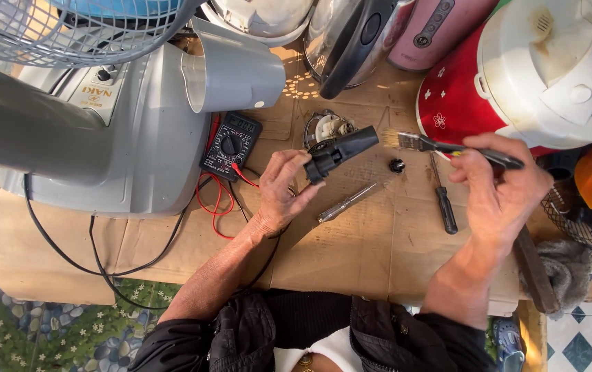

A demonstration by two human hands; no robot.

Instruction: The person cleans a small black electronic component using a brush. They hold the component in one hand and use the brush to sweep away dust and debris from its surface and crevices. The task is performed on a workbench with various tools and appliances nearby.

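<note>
Left hand [282, 189] pinches black part [340, 151], open end raised right; right hand [499, 189] pinches brush [447, 147], bristles aimed at it.

Sunlit cardboard work surface [378, 248] crowded with appliances.

Sheets of brown cardboard cover the surface, with hard sunlight and dappled spots near its far edge. Left of the cardboard the floor shows a pebble-and-flower pattern [41, 331]; right of it, white tiles with dark diamonds [585, 341]. A grey fan base [103, 138] stands on the cardboard's left part, a red and white rice cooker [537, 76] at its far right.
</note>
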